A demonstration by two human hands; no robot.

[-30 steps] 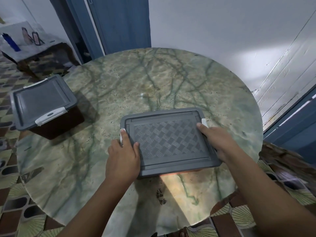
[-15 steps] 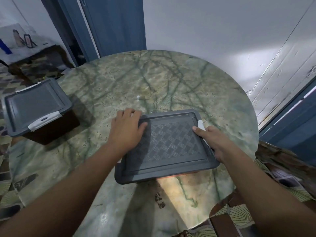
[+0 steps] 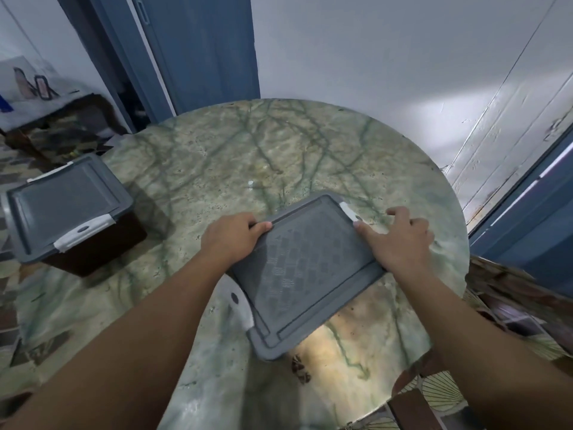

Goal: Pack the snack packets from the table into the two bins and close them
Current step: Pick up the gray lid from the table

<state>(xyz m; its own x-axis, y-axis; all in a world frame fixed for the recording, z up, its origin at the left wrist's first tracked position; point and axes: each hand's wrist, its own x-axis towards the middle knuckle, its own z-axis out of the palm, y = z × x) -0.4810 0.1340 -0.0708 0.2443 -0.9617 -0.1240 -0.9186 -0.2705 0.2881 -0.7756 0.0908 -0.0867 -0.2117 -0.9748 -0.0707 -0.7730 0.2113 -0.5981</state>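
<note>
A bin with a grey patterned lid (image 3: 304, 274) sits on the round marble table (image 3: 279, 144), turned at an angle. My left hand (image 3: 229, 240) grips the lid's far left corner, fingers curled over the rim. My right hand (image 3: 397, 240) holds the right edge, thumb on the lid beside a white latch (image 3: 348, 211). Another white latch (image 3: 243, 308) sticks out at the near left side. A second bin (image 3: 68, 209), lid on with white latches, stands at the table's left edge. No snack packets are in view.
A white wall rises just behind the table, with a blue door (image 3: 198, 48) at the back left. Low furniture (image 3: 46, 97) stands at the far left on the patterned tile floor (image 3: 434, 395). The table's rim runs close to my body.
The middle bin has turned counter-clockwise on the table. My left hand slid from the lid's top to its far left corner, and my right hand shifted farther along the right edge.
</note>
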